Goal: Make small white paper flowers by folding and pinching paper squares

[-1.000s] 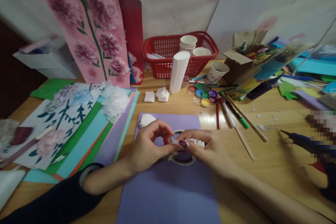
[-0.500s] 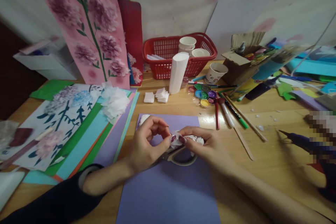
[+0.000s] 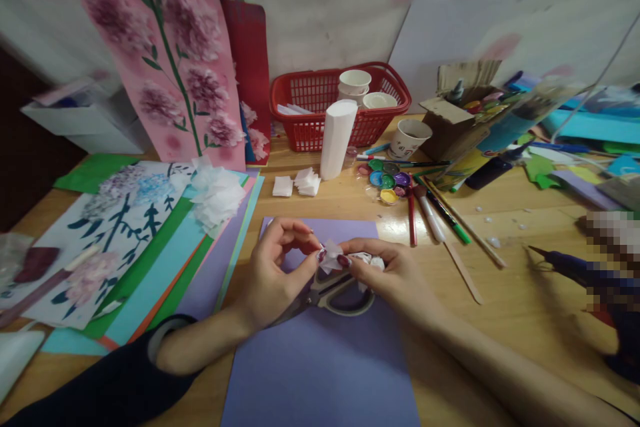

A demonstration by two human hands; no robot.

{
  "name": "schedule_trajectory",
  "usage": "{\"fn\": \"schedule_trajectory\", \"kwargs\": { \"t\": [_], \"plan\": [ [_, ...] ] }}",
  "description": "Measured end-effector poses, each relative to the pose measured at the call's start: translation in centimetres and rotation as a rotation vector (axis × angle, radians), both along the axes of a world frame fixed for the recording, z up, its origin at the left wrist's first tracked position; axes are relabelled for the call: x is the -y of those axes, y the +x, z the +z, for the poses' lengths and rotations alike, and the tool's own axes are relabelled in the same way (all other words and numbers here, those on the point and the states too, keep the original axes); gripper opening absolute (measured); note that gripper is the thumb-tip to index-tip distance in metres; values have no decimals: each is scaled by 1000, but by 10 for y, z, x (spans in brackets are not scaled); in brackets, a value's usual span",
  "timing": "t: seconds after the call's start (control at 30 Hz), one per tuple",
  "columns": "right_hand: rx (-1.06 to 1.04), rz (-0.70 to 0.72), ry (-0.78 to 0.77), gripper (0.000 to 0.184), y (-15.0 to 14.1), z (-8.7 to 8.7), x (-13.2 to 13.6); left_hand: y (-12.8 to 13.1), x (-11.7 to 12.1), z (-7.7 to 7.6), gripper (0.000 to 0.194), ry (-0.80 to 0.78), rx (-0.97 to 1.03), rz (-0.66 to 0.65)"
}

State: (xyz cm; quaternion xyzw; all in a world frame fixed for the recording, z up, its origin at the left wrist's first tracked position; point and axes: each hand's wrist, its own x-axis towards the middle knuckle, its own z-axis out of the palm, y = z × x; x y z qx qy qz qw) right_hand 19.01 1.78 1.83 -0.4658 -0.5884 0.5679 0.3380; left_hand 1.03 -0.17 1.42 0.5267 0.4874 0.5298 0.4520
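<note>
Between my two hands is a small piece of white tissue paper [image 3: 331,257]. My left hand [image 3: 283,273] pinches its left edge with thumb and fingertip. The thumb and fingers of my right hand [image 3: 393,273] grip its right side. Under the right fingers shows a bunched white paper wad [image 3: 373,261]; whether it is held in the palm or lies below, I cannot tell. Grey-handled scissors [image 3: 345,300] lie beneath my hands on a purple sheet [image 3: 320,373]. Part of the blades is hidden behind my left hand.
Behind the sheet stand a white paper roll [image 3: 339,140] and small stacks of white squares [image 3: 307,181]. A red basket [image 3: 305,130] holds cups. Paint pots [image 3: 383,179], brushes and pens lie right, beside a glue gun [image 3: 575,267]. A tissue flower [image 3: 215,197] rests on coloured sheets at left.
The tissue has been spread wider between my fingertips, and my hands have shifted slightly left. More of the scissors now shows beneath them.
</note>
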Motion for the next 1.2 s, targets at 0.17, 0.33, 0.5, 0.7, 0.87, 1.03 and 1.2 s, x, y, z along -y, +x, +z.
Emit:
{"fn": "schedule_trajectory", "kwargs": {
  "t": [0.17, 0.33, 0.5, 0.7, 0.87, 1.03, 1.2],
  "plan": [
    [-48, -19, -69, 28, 0, -3, -1, 2, 1, 2, 26, -16, -70, -50],
    [-56, -17, -50, 27, 1, -6, -1, 3, 0, 2, 31, -79, -102, -27],
    [-54, -26, -54, 25, 1, -5, -1, 3, -2, 0, 27, -88, -49, 10],
    [-47, -49, -62, 29, 1, -2, -1, 4, -1, 0, 35, -66, -71, 41],
    [-51, -53, -77, 28, 0, -3, -1, 3, -1, -2, 27, -16, -151, 72],
    [-85, -65, -123, 27, 0, -3, -1, 2, -2, -7, 27, 11, 21, 96],
    [-77, -98, -132, 25, -2, -1, -2, 1, -5, -8, 28, 38, 79, 138]
  ]
}}
